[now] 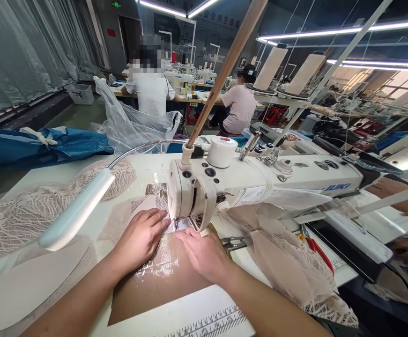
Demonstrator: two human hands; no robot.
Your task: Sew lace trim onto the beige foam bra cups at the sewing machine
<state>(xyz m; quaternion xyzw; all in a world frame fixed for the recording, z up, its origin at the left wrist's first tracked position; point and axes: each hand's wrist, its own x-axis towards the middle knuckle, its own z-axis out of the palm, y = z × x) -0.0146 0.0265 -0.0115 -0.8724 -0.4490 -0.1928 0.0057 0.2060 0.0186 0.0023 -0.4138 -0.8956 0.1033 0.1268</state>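
My left hand (pixel 143 239) lies flat, fingers stretched out, on thin sheer beige fabric (pixel 114 223) with lace, just left of the presser foot (pixel 180 224). My right hand (pixel 205 252) is closed, its fingertips pressed together right of the foot; what they hold is hidden. Both hands rest over a glossy brown sheet (pixel 161 292), stuck down with clear tape. Above them is the head of a white sewing machine (pixel 221 185). Beige lace pieces (pixel 284 267) drape on the bed beside my right forearm.
A bendy-necked lamp (pixel 77 208) reaches over the left side. Lace cut pieces (pixel 24 220) and a smooth beige pad-shaped piece (pixel 31 285) lie there. Dark snips (pixel 233 243) and red-handled scissors (pixel 319 255) are at right. People (pixel 151 91) sit at machines ahead.
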